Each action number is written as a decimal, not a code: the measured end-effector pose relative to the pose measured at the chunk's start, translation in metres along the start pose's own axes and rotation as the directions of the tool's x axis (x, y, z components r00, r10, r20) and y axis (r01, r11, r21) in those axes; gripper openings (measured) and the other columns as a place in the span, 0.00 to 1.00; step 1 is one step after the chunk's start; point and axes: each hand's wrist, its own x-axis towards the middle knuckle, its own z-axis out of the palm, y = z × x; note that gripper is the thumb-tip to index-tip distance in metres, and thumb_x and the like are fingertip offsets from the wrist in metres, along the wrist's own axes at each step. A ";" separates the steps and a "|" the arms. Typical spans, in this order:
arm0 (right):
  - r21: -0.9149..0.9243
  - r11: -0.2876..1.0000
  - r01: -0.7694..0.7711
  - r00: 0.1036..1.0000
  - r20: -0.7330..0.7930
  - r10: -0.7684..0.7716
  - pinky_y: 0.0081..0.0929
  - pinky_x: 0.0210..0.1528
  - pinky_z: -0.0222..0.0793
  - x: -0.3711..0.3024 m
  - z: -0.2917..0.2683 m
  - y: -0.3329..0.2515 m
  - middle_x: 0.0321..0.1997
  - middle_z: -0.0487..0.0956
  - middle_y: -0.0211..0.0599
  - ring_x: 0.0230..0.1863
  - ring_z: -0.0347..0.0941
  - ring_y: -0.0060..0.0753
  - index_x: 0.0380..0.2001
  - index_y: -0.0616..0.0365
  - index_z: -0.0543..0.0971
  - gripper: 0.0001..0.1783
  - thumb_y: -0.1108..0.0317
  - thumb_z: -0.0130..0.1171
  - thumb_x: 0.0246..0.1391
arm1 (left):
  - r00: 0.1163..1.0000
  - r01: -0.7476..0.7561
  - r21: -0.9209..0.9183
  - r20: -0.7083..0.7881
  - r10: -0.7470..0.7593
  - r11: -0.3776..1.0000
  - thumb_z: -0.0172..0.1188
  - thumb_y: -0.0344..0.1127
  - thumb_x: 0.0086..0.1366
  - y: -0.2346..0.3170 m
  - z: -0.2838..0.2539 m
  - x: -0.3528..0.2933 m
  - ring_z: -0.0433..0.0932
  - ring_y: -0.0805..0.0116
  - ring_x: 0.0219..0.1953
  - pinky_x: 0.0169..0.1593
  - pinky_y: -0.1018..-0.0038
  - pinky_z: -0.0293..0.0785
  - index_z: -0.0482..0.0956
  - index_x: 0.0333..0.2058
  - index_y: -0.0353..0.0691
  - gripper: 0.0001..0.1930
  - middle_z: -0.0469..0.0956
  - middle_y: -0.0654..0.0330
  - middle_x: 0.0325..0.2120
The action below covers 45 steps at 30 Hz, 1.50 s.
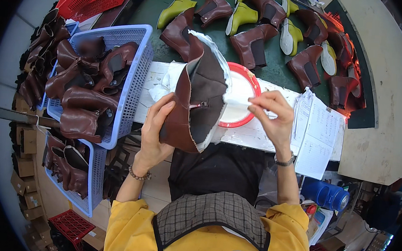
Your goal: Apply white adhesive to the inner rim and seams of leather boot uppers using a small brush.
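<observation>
My left hand (156,127) is closed on a brown leather boot upper (179,112) and holds it up over my lap, its opening turned toward me. The grey-brown lining (208,86) shows inside, with a small zip pull in it, and ragged white material runs along the edge. With pinched fingers, my right hand (272,112) grips a thin white strip (238,99) that reaches to the upper's right edge. Whether the strip is joined there I cannot tell. Behind it, a round red-rimmed container (255,85) with white inside is partly hidden by the upper.
Brown boots (253,43) and lime-green boots (242,19) stand and lie on the green table ahead (279,77). Blue baskets (142,70) full of brown uppers are at my left. Written papers (319,134) lie on the white board's right end; a blue jug (325,195) sits below.
</observation>
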 end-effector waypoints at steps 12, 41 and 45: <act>0.056 0.996 0.073 0.990 -0.124 -0.065 0.19 0.33 0.70 0.010 0.004 -0.002 0.35 0.81 0.32 0.34 0.76 0.22 0.37 0.60 0.88 0.11 0.78 0.72 0.48 | 0.995 -0.024 -0.089 -0.098 0.016 0.996 0.74 0.22 0.51 -0.008 0.020 0.008 0.72 0.45 0.62 0.64 0.60 0.68 0.63 0.65 0.37 0.42 0.68 0.41 0.63; -0.013 0.985 0.171 0.972 0.164 -0.166 0.26 0.46 0.60 0.042 -0.020 0.002 0.34 0.83 0.27 0.38 0.77 0.26 0.35 0.52 0.88 0.10 0.70 0.74 0.46 | 0.814 0.552 -0.828 0.510 -0.280 0.096 0.63 0.18 0.35 -0.048 -0.041 -0.047 0.80 0.47 0.33 0.30 0.61 0.80 0.59 0.67 0.34 0.52 0.73 0.40 0.56; -0.018 0.984 0.175 0.970 0.177 -0.169 0.26 0.46 0.58 0.047 -0.017 -0.001 0.34 0.83 0.26 0.38 0.76 0.24 0.33 0.52 0.88 0.08 0.70 0.74 0.46 | 0.928 0.321 -0.945 0.301 -0.220 0.060 0.71 0.23 0.37 -0.050 -0.033 -0.052 0.80 0.46 0.31 0.27 0.60 0.79 0.55 0.69 0.35 0.56 0.72 0.38 0.56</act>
